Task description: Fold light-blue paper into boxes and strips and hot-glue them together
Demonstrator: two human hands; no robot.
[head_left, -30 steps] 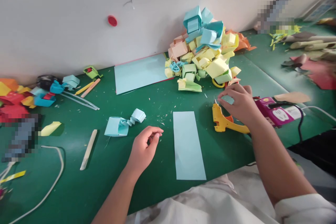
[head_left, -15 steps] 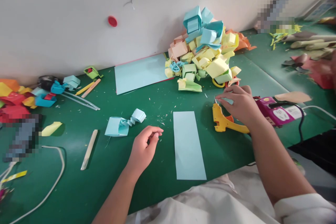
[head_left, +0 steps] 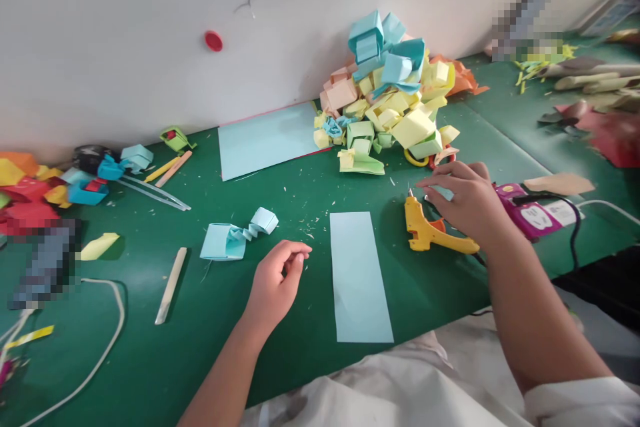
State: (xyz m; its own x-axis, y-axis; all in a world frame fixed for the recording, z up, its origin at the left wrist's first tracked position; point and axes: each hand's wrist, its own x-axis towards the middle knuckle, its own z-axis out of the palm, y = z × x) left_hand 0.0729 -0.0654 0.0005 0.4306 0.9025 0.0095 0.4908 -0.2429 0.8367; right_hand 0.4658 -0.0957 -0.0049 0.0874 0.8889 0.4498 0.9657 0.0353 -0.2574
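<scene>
My left hand (head_left: 278,278) rests on the green table with its fingers curled together; whether anything is between them cannot be made out. Beyond it lies a folded light-blue paper piece (head_left: 223,242) with a zigzag strip and a small cube. A flat light-blue paper strip (head_left: 360,280) lies between my hands. At the right, my right hand (head_left: 463,200) hovers just above and beside a yellow glue gun (head_left: 419,227), fingers loosely bent and apart, not around its handle. A small light-blue bit (head_left: 441,192) shows beneath those fingers.
A heap of folded paper pieces (head_left: 395,100) stands against the wall, beside a light-blue sheet (head_left: 270,140). A purple box (head_left: 530,213) with a black cable is at right. Left are a pale stick (head_left: 171,285), a white cable (head_left: 118,320) and colourful paper pieces (head_left: 25,193).
My right hand has shifted slightly right, away from the glue gun's nozzle. My left hand has stayed nearly still.
</scene>
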